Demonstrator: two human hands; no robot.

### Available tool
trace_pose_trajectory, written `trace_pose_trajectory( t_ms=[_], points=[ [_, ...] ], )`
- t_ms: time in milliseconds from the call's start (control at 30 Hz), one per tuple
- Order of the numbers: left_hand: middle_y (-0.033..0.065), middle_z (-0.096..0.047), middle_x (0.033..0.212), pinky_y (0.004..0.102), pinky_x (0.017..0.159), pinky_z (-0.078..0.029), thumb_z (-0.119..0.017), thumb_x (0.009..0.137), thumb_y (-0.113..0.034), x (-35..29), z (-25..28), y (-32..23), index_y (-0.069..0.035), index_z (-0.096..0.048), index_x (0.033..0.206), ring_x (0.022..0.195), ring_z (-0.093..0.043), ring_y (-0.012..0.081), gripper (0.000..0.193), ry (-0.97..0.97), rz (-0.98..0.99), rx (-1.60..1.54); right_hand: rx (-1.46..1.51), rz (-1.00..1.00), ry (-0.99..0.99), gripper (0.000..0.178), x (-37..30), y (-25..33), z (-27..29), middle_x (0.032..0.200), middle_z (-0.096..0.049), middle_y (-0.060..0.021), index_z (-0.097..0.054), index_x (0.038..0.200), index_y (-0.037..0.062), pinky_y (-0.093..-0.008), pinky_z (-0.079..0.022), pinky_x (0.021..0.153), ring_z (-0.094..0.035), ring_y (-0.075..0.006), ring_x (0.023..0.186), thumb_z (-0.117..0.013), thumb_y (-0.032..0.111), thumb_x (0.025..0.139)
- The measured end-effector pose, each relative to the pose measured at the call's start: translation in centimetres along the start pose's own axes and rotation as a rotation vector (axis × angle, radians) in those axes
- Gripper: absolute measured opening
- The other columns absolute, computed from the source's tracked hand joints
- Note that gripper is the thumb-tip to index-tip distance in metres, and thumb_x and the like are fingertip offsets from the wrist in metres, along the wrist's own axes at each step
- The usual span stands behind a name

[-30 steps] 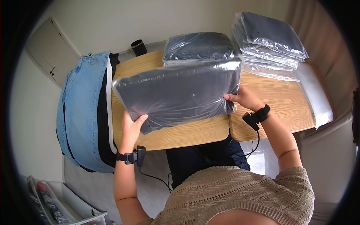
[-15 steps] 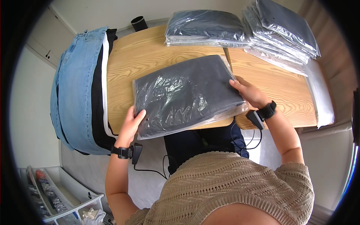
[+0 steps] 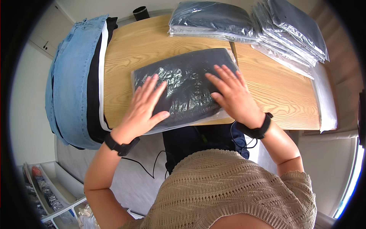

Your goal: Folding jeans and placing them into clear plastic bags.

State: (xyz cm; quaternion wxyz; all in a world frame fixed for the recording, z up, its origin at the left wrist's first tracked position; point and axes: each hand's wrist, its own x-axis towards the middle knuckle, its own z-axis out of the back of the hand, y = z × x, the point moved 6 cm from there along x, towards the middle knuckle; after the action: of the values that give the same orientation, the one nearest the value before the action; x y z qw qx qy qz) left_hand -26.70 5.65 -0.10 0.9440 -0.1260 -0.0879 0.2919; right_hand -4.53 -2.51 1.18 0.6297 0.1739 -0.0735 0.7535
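Observation:
A dark folded garment in a clear plastic bag (image 3: 187, 87) lies on the wooden table in front of me, its near edge reaching over the table's front. My left hand (image 3: 143, 107) rests on the left part of the bag, open, fingers spread and pointing away from me. On the right part lies my right hand (image 3: 232, 91), also open with its fingers apart. Neither hand grips anything. The hands cover the bag's near left corner and part of its right side. Light glints off wrinkles in the plastic between them.
A pile of jeans and dark clothing (image 3: 72, 84) hangs over the table's left end. Bagged garments stand in stacks at the back (image 3: 211, 21) and back right (image 3: 293, 30). Flat clear bags (image 3: 325, 99) lie along the right edge. White bins (image 3: 61, 187) stand at lower left.
Both hands have let go of the bag's sides and moved inward onto its top, fingers now spread. The bagged garment now rests on the table.

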Motion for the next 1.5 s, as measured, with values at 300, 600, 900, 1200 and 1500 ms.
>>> trace_pose_trajectory(
  t_ms=[300, 600, 900, 1200, 1500],
  points=[
    [0.0175, -0.013, 0.154, 0.0618, 0.108, -0.012, -0.052, 0.088, -0.051, 2.0, -4.9, -0.6, -0.012, -0.030, 0.145, 0.142, -0.011, 0.0364, 0.073, 0.163, -0.121, 0.171, -0.100, 0.025, 0.124, 0.050, 1.7, 1.5, -5.0, 0.145, -0.038, -0.0072, -0.047, 0.136, 0.0272, -0.0593, -0.023, 0.106, -0.030, -0.0297, 0.136, -0.046, 0.049, 0.091],
    [0.0175, -0.015, 0.153, 0.0623, 0.108, -0.012, -0.055, 0.087, -0.049, 2.7, -5.1, -0.3, -0.013, -0.033, 0.144, 0.141, -0.013, 0.0370, 0.071, 0.225, -0.100, 0.100, -0.010, -0.018, 0.176, 0.049, 2.3, 0.9, -5.4, 0.143, -0.041, -0.0084, -0.051, 0.133, 0.0257, -0.0590, -0.026, 0.104, -0.033, -0.0305, 0.134, -0.051, 0.048, 0.088],
    [0.0163, -0.001, 0.156, 0.0559, 0.110, 0.006, -0.057, 0.085, -0.044, 3.2, -5.2, 1.1, -0.013, -0.016, 0.150, 0.144, 0.008, 0.0334, 0.083, 0.531, -0.013, -0.080, 0.000, 0.019, 0.093, 0.051, 1.7, 0.7, -6.0, 0.143, -0.040, -0.0107, -0.051, 0.133, 0.0238, -0.0579, -0.025, 0.106, -0.033, -0.0313, 0.134, -0.048, 0.050, 0.089],
    [0.0131, -0.052, 0.131, 0.0319, 0.104, -0.035, -0.058, 0.093, -0.018, -5.9, 2.3, 8.4, 0.000, -0.046, 0.131, 0.123, -0.047, 0.0198, 0.043, -0.312, 0.524, -0.828, 0.685, -0.603, -0.189, 0.050, -4.4, -10.0, -0.5, 0.110, -0.063, -0.0205, -0.054, 0.121, -0.0044, -0.0344, -0.046, 0.090, -0.059, -0.0279, 0.105, -0.069, 0.025, 0.083],
    [0.0053, -0.060, 0.099, 0.0245, 0.065, -0.045, -0.058, 0.092, -0.038, -11.1, -6.2, 7.5, 0.001, -0.052, 0.119, 0.078, -0.057, 0.0107, 0.048, -0.190, 0.912, -1.065, 0.776, -0.843, 0.184, 0.061, -6.9, -10.5, -3.9, 0.084, -0.065, -0.0150, -0.059, 0.106, -0.0104, -0.0280, -0.049, 0.065, -0.062, -0.0195, 0.075, -0.064, 0.046, 0.086]
  ],
)
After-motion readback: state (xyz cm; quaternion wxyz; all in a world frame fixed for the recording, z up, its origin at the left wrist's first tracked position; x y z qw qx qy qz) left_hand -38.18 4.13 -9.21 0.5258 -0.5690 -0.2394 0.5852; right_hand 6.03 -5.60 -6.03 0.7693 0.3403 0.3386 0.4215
